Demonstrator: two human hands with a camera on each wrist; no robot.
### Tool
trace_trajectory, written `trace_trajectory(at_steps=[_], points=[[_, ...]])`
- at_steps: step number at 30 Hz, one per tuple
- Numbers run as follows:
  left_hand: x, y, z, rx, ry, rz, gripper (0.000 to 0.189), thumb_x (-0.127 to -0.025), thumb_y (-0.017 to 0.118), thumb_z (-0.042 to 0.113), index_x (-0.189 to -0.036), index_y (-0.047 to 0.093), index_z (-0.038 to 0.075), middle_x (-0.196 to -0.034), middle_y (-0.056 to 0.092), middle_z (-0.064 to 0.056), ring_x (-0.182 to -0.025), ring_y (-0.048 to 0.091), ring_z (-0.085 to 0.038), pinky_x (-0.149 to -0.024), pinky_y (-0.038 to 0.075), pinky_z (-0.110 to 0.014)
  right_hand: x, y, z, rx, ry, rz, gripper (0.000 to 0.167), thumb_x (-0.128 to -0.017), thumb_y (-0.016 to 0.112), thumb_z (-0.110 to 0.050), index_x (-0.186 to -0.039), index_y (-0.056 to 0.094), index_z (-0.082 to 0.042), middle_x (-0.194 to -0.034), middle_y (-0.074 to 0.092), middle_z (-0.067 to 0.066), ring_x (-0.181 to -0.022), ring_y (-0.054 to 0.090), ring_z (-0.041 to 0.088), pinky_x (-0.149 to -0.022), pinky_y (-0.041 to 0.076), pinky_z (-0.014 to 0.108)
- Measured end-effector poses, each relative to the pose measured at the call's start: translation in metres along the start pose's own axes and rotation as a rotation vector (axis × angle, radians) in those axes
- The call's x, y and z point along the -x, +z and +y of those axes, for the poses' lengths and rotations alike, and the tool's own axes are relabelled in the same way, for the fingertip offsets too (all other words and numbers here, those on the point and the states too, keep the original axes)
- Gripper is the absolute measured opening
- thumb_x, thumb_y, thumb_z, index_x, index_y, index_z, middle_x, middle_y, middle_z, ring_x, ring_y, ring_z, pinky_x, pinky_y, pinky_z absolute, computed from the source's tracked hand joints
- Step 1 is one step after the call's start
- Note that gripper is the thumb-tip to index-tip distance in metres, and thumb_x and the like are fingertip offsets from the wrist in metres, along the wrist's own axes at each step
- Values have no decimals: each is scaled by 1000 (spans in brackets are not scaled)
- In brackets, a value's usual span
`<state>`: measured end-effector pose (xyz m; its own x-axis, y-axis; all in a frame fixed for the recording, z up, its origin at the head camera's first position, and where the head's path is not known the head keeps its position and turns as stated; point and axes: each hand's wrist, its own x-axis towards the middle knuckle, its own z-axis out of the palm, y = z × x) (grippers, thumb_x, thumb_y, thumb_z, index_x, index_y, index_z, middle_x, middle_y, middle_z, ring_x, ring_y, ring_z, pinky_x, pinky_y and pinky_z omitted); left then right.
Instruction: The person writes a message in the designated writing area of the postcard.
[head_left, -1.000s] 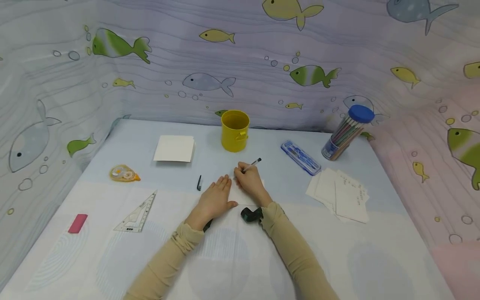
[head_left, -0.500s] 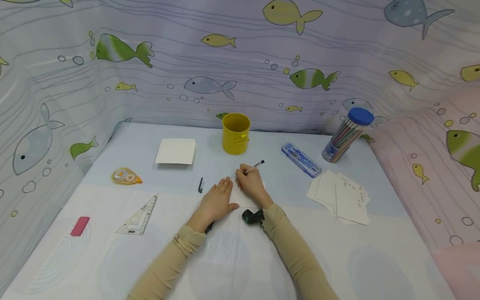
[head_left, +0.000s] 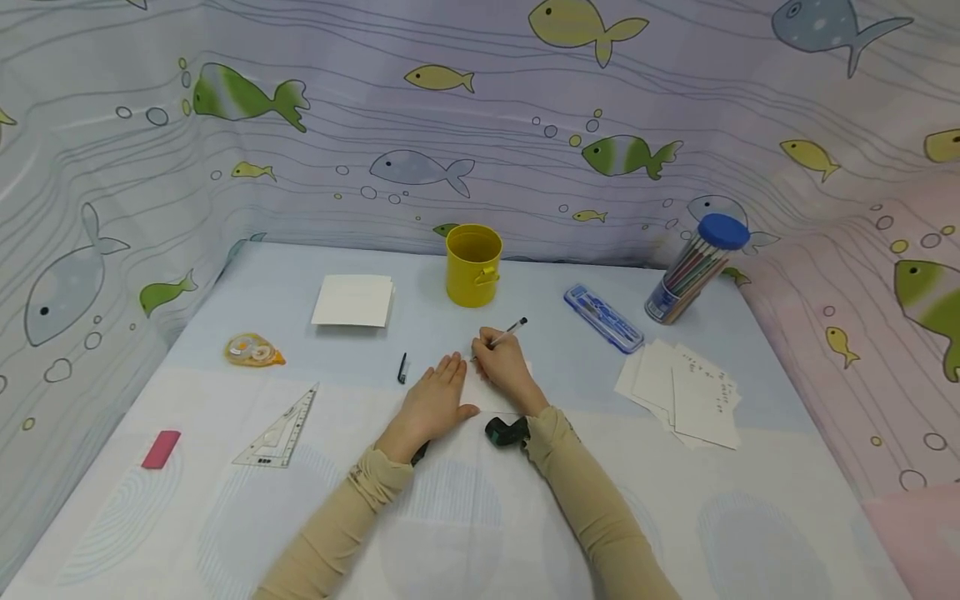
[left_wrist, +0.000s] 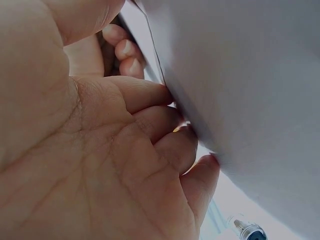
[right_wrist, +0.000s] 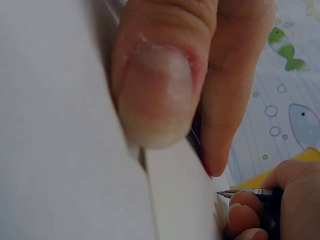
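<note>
Gripping a pen (head_left: 509, 331) between curled fingers, a person's right hand (head_left: 501, 364) slants its shaft from upper right down toward the nearby left fingertips, over a white card (head_left: 483, 398) lying between both hands, while the left hand (head_left: 433, 402), fingers extended, rests along the card's left side.
</note>
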<state>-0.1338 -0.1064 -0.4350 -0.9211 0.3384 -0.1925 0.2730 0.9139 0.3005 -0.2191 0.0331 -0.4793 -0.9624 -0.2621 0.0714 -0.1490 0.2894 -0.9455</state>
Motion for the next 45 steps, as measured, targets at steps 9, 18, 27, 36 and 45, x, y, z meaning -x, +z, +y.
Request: trace_trajectory(at_steps=[9, 18, 27, 36, 45], points=[[2, -2, 1, 12, 2, 5, 76, -94, 60, 40, -146, 33, -9, -157, 26, -24, -147, 24, -36, -118, 27, -51, 1, -1, -1, -8, 17, 6, 33, -93, 50, -11, -61, 43, -12, -45, 46, -3, -37, 41, 8, -36, 28, 19], [2, -2, 4, 10, 5, 8, 76, -94, 61, 40, -146, 33, -9, -156, 27, -25, -147, 25, -36, -118, 27, -51, 3, -3, 1, -16, -33, 45, 34, -94, 50, -11, -60, 42, -11, -44, 46, -3, -36, 43, 8, -36, 28, 18], [-1, 1, 0, -12, 11, 9, 78, -94, 60, 42, -147, 32, -8, -157, 26, -24, -147, 25, -36, -118, 26, -51, 1, -1, 2, 5, -36, 43, 34, -94, 50, -12, -61, 43, -11, -45, 47, -2, -37, 44, 9, -36, 29, 18], [-1, 0, -1, -6, -4, -5, 78, -95, 59, 43, -148, 30, -7, -158, 24, -22, -149, 22, -35, -120, 24, -50, 0, -1, 4, 14, -27, 22, 33, -94, 50, -11, -62, 43, -11, -44, 47, -3, -36, 43, 8, -36, 28, 18], [-1, 1, 0, -6, -2, -3, 78, -94, 59, 43, -148, 31, -7, -158, 24, -23, -148, 23, -35, -119, 25, -51, 0, -1, 3, -5, -31, 55, 34, -94, 50, -12, -61, 43, -11, -44, 47, -3, -36, 43, 8, -36, 30, 18]])
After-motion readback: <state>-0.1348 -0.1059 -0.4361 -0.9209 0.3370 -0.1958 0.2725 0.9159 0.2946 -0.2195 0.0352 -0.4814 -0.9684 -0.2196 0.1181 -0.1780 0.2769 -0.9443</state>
